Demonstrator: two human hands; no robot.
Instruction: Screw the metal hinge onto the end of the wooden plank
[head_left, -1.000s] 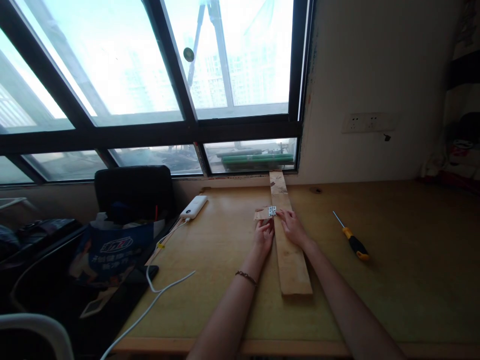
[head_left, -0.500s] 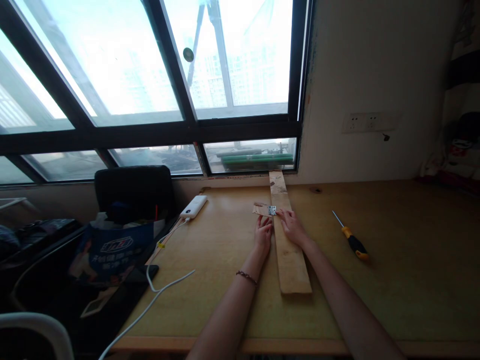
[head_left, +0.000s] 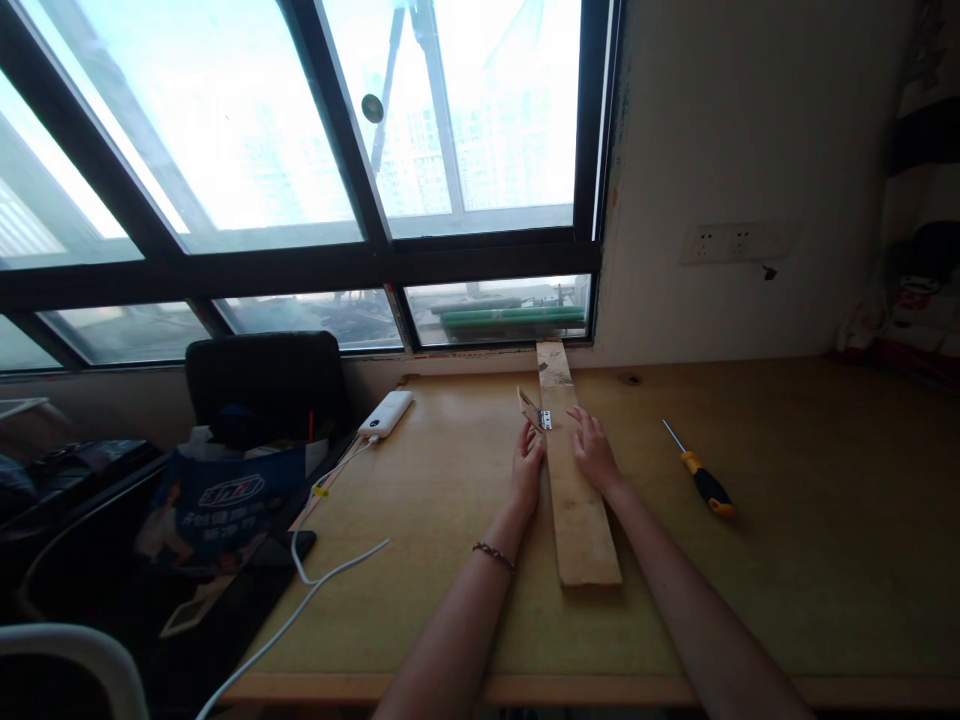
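A long wooden plank [head_left: 576, 500] lies on the wooden desk [head_left: 787, 560], running from the window wall toward me. A small wooden flap [head_left: 528, 407] is joined to the plank's left edge by a small metal hinge [head_left: 545, 420] and stands tilted up. My left hand [head_left: 527, 468] sits just left of the plank with its fingertips at the flap. My right hand [head_left: 596, 452] rests on the plank's right side with its fingers spread flat.
A yellow-handled screwdriver [head_left: 697, 473] lies on the desk to the right. A white power bank [head_left: 386, 413] and its white cable [head_left: 315, 575] lie at the left. A black chair [head_left: 266, 380] with a blue bag [head_left: 217, 500] stands beside the desk.
The small wooden flap, lying flat on the desk before, has swung up on its hinge under my left fingertips. My right hand has shifted slightly to the right on the plank.
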